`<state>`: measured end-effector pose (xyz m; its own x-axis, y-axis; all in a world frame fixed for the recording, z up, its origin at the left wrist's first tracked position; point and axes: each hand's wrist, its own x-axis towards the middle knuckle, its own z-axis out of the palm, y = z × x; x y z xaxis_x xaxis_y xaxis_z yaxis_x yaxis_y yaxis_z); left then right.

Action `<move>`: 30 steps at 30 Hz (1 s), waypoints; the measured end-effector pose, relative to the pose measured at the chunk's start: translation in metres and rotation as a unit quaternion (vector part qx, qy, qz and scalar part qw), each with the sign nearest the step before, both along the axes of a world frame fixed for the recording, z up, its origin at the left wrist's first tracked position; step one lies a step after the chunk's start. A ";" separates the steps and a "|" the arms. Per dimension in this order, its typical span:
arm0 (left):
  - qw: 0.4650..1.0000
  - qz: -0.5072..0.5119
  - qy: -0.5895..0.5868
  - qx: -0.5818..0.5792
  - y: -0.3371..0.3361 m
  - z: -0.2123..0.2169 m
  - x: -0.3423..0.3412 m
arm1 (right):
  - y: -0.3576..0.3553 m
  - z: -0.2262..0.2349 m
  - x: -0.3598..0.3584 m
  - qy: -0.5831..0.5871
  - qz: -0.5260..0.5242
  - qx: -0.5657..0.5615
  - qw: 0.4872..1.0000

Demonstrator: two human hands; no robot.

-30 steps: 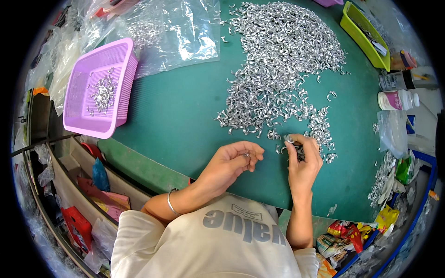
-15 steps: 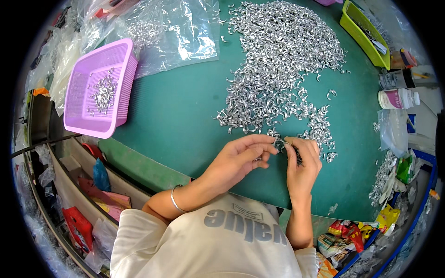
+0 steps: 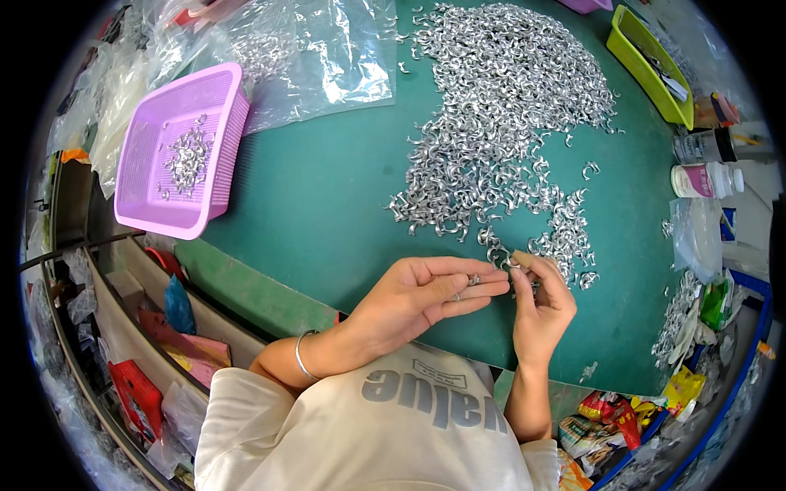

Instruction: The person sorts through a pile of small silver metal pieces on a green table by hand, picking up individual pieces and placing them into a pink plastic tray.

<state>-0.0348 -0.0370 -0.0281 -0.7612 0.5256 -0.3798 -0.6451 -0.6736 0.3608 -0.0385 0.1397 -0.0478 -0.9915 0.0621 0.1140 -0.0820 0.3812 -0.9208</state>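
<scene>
My left hand is turned palm up over the near part of the green table, its fingers together and the thumb bent over them. Small silver metal pieces show between the thumb and fingers. Close beside its fingertips, my right hand pinches a small curved silver metal piece between thumb and forefinger. More silver bits show partly under its curled fingers. Just beyond both hands spreads a large heap of curved silver metal pieces, with a smaller cluster near my right hand.
A lilac plastic basket with some silver pieces stands at the left. Behind it lies a clear plastic bag. A yellow-green basket, a white bottle and a dark-lidded jar line the right side of the green table.
My left fingers have straightened and come closer together, uncovering small metal pieces. My right hand has shifted slightly nearer to me, with a curved piece now visible at its fingertips.
</scene>
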 end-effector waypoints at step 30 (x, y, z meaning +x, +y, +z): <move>0.997 0.003 0.044 -0.057 -0.006 0.014 0.008 | -0.014 0.042 0.023 -0.087 0.020 -0.271 0.958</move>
<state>-0.0266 -0.0431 -0.0140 -0.7967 0.4785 -0.3691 -0.6043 -0.6278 0.4905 -0.0154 0.1256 -0.0055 -0.9954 0.0276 -0.0917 0.0863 -0.1573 -0.9838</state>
